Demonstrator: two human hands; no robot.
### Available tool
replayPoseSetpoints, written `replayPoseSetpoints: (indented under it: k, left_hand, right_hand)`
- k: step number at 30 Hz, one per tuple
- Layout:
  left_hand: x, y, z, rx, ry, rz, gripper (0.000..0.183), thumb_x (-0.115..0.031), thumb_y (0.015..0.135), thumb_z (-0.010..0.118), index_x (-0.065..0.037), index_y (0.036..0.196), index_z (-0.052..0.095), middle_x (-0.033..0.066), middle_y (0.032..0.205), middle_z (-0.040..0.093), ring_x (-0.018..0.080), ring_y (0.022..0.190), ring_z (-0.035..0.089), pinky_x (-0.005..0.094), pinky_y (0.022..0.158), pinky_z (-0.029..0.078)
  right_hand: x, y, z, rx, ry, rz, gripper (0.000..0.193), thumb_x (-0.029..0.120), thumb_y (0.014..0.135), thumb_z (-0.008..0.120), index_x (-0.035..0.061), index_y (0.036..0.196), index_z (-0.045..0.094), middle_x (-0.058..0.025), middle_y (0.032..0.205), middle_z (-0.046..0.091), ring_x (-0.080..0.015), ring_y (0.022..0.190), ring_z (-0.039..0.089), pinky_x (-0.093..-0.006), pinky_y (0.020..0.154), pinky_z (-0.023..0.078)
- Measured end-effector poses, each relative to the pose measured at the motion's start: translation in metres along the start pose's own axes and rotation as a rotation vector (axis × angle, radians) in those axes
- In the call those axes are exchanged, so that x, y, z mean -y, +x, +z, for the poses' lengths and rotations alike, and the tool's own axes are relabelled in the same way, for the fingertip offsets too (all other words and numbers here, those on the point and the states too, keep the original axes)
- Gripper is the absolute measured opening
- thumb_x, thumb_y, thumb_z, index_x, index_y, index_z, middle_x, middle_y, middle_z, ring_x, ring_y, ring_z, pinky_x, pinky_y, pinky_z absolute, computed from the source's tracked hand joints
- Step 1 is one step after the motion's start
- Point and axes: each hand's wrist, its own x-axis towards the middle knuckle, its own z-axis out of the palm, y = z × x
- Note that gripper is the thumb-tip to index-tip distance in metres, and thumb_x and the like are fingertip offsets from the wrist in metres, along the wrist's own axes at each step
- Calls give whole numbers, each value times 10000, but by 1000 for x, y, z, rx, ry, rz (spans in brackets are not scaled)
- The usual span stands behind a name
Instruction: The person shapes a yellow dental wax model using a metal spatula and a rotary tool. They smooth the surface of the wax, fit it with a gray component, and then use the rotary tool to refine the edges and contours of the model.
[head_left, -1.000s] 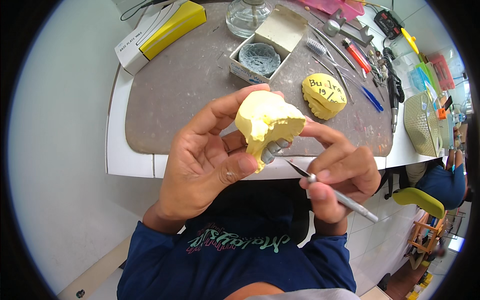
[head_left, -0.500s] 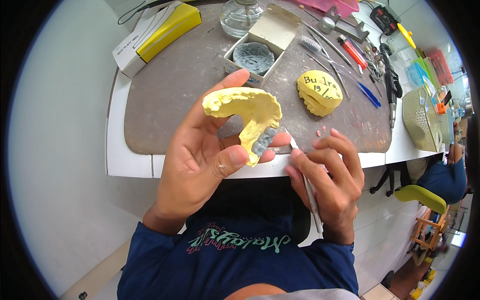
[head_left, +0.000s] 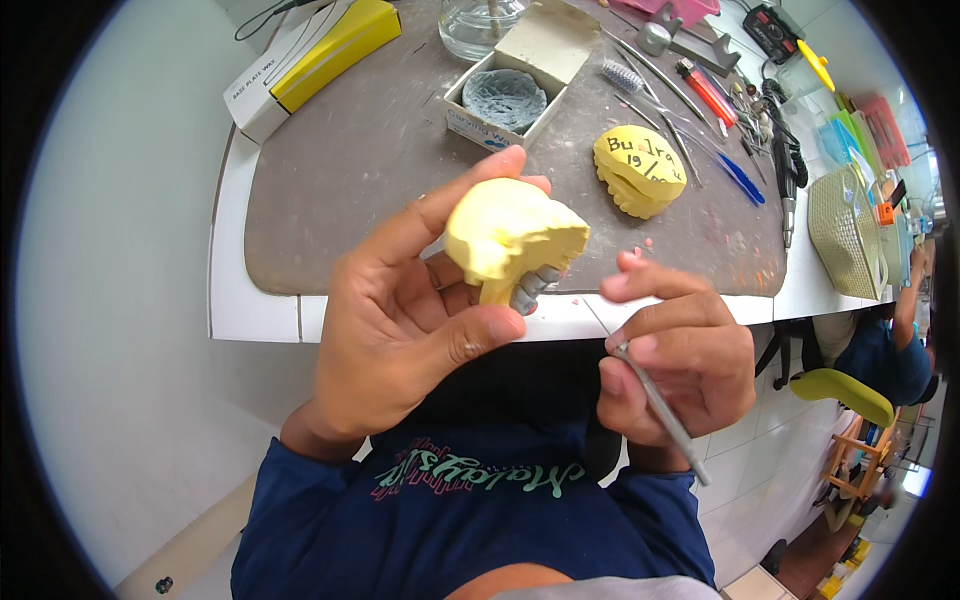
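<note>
Plaster dental cast (head_left: 512,232), pale yellow, matte and chalky, sitting clamped in left hand (head_left: 400,330) above the table's near edge, thumb and fingers wrapped round it, grey metal part poking out underneath. Lying behind: grey worktop (head_left: 350,170), dusty and stained, white-rimmed. Resting on it: second yellow cast (head_left: 638,170), lobed, ink-marked on top; open cardboard box (head_left: 505,95) holding a grey round mould. Right hand (head_left: 675,350) pinching shut on thin metal hand tool (head_left: 660,410), just beside the cast.
</note>
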Motion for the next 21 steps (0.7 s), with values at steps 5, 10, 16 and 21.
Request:
replayPoseSetpoints:
  k: [5,10,16,21]
  left_hand:
    - [4,1,3,-43,4,65,928,-240,709,899,76,1435,415,243,1361,558,281,1145,640,397,945,561]
    - [2,1,5,-79,40,51,943,-269,686,909,73,1425,433,233,1339,581,270,1154,635,408,955,556]
    - [2,2,8,-96,33,46,959,-273,675,913,64,1432,430,222,1340,585,260,1136,645,409,946,561]
    - [0,1,9,-117,22,28,961,-268,671,910,61,1434,428,216,1340,587,256,1103,662,403,937,566]
  right_hand:
    - [-12,4,3,91,-2,-93,233,-1,725,755,49,895,603,-118,757,658,-404,965,694,-567,927,528]
    - [-15,4,3,142,-30,-73,217,23,738,748,55,898,605,-123,737,655,-415,967,683,-599,944,512]
    - [-14,7,2,175,-84,-98,225,41,723,775,60,876,611,-112,739,662,-399,944,691,-586,938,522]
    - [-14,7,3,166,-93,-96,227,49,718,786,62,864,613,-112,731,665,-395,929,696,-575,932,529]
